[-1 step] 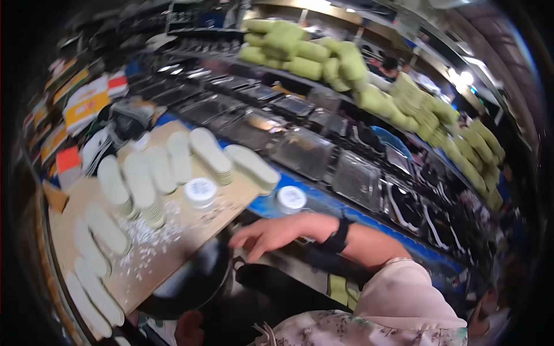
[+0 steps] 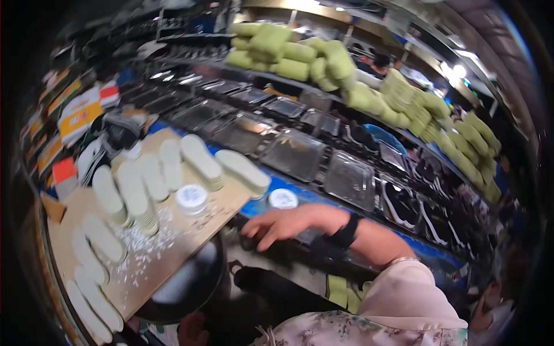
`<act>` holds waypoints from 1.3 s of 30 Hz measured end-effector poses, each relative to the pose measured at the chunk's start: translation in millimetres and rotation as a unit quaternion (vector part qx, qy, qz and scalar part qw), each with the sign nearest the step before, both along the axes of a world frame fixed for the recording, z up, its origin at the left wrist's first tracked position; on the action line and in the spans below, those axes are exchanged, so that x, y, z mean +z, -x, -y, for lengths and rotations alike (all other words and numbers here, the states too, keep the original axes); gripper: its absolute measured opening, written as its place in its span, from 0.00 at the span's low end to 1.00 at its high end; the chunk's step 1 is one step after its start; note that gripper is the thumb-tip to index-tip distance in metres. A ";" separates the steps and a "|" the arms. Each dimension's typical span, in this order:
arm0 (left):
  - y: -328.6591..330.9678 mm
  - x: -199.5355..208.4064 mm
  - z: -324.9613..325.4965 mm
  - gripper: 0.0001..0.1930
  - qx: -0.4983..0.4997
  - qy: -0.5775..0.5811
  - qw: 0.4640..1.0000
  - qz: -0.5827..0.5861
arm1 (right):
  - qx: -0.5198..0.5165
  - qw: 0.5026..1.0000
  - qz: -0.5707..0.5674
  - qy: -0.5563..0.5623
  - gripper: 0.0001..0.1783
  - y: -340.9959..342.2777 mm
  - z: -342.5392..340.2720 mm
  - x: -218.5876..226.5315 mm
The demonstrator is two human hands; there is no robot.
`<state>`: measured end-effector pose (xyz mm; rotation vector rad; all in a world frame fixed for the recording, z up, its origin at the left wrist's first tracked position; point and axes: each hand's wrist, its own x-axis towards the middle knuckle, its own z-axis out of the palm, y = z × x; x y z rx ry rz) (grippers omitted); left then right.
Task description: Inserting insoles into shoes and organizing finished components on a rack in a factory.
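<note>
My right hand (image 2: 283, 225), with a black band (image 2: 341, 232) on its wrist, hangs over the gap beside the board's edge. Its fingers are half bent and apart; a dark patch under the fingertips is unclear. Just beyond it stands a white-lidded jar (image 2: 283, 199). My left hand (image 2: 192, 330) shows dim at the lower edge, its fingers hard to make out. On the brown board (image 2: 173, 254) lie stacks of pale insoles (image 2: 135, 193), white scraps (image 2: 147, 233) and a second white-lidded jar (image 2: 191, 199). A dark round basin (image 2: 187, 282) sits under the board's edge.
Metal trays (image 2: 294, 154) line a rack beyond the blue edge, with black shoes (image 2: 399, 205) to the right. Yellow-green bundles (image 2: 288, 60) fill the upper shelf. Boxes (image 2: 81, 121) are piled at left. Another person's arm (image 2: 487, 305) shows at far right.
My right hand has shifted a little right, away from the basin and the board's edge, and its fingers are bent more. The whole view has swung slightly, so the board appears farther left.
</note>
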<state>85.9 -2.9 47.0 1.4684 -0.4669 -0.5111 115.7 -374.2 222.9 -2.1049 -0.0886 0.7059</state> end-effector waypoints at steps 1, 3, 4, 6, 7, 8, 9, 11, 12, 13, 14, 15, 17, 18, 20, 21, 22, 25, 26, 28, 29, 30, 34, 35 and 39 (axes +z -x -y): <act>11.4 7.2 16.1 0.25 -0.028 -0.094 0.994 0.045 | -0.045 0.991 0.071 0.101 0.34 26.5 52.2 16.8; 21.3 30.8 50.4 0.26 -0.098 -0.234 0.956 0.145 | -0.230 0.940 0.134 0.212 0.31 84.6 151.9 64.0; 30.5 37.5 63.8 0.25 -0.126 -0.296 0.929 0.184 | -0.296 0.892 0.198 0.276 0.31 113.4 190.1 91.6; 46.6 42.8 79.2 0.23 -0.164 -0.351 0.893 0.229 | -0.491 0.752 0.315 0.307 0.26 185.2 303.3 118.8; 50.3 38.9 85.0 0.23 -0.164 -0.354 0.889 0.241 | -0.625 0.666 0.342 0.221 0.27 217.4 341.4 134.6; 49.2 32.2 93.0 0.24 -0.171 -0.365 0.887 0.224 | -0.668 0.573 0.329 0.343 0.31 267.1 412.8 152.5; 48.8 27.4 94.9 0.24 -0.169 -0.387 0.884 0.198 | -0.732 0.474 0.427 0.239 0.36 307.0 464.7 159.1; 52.3 30.8 99.5 0.23 -0.157 -0.437 0.859 0.218 | -0.757 0.364 0.449 0.306 0.48 350.9 511.5 174.0; 50.5 28.7 106.0 0.23 -0.154 -0.456 0.835 0.267 | -0.776 0.279 0.414 0.385 0.52 378.3 548.2 177.8; 47.6 14.0 102.7 0.23 -0.156 -0.469 0.829 0.262 | -0.778 0.284 0.414 0.377 0.52 380.9 565.9 176.6; 47.0 7.5 104.1 0.23 -0.149 -0.477 0.826 0.261 | -0.776 0.303 0.405 0.376 0.55 384.6 575.4 178.9; 46.7 3.3 107.2 0.23 -0.162 -0.501 0.805 0.274 | -0.774 0.320 0.395 0.377 0.58 389.0 583.3 181.4; 46.8 1.8 119.6 0.25 -0.186 -0.539 0.778 0.264 | -0.735 0.342 0.406 0.421 0.59 387.1 600.6 197.2; 49.4 4.9 128.1 0.25 -0.187 -0.542 0.776 0.264 | -0.690 0.363 0.418 0.467 0.60 382.9 608.0 206.9; 51.3 21.4 154.0 0.27 -0.201 -0.606 0.752 0.166 | -0.712 0.415 0.286 0.489 0.60 363.1 621.5 217.4; 43.6 22.9 166.2 0.27 -0.204 -0.609 0.749 0.160 | -0.711 0.421 0.311 0.469 0.54 350.2 627.3 211.7; 44.9 33.4 180.1 0.26 -0.207 -0.616 0.744 0.157 | -0.711 0.424 0.310 0.468 0.54 352.0 631.5 210.3; 45.0 61.9 216.5 0.25 -0.219 -0.631 0.729 0.152 | -0.677 0.409 0.487 0.369 0.36 358.0 639.1 201.0; 42.6 69.7 228.0 0.24 -0.225 -0.633 0.725 0.154 | -0.677 0.407 0.488 0.373 0.36 363.6 641.1 199.3; 35.2 86.1 247.6 0.23 -0.235 -0.639 0.715 0.159 | -0.751 0.351 0.552 0.092 0.34 371.6 627.8 188.7; 35.7 92.0 248.0 0.23 -0.233 -0.642 0.711 0.166 | -0.762 0.331 0.554 0.054 0.33 375.9 615.3 189.2; 40.6 101.6 249.1 0.22 -0.231 -0.644 0.708 0.174 | -0.759 0.325 0.561 0.050 0.33 383.2 600.4 186.7; 16.7 77.9 228.8 0.22 -0.198 -0.445 0.870 0.084 | -0.716 0.201 0.668 0.005 0.28 384.1 519.9 148.3; 17.0 81.6 236.2 0.22 -0.191 -0.444 0.872 0.078 | -0.690 0.218 0.689 0.042 0.28 379.4 502.8 133.1; 7.1 106.0 268.7 0.27 -0.174 -0.092 0.979 0.049 | -0.569 0.323 0.727 0.209 0.27 280.1 368.2 62.0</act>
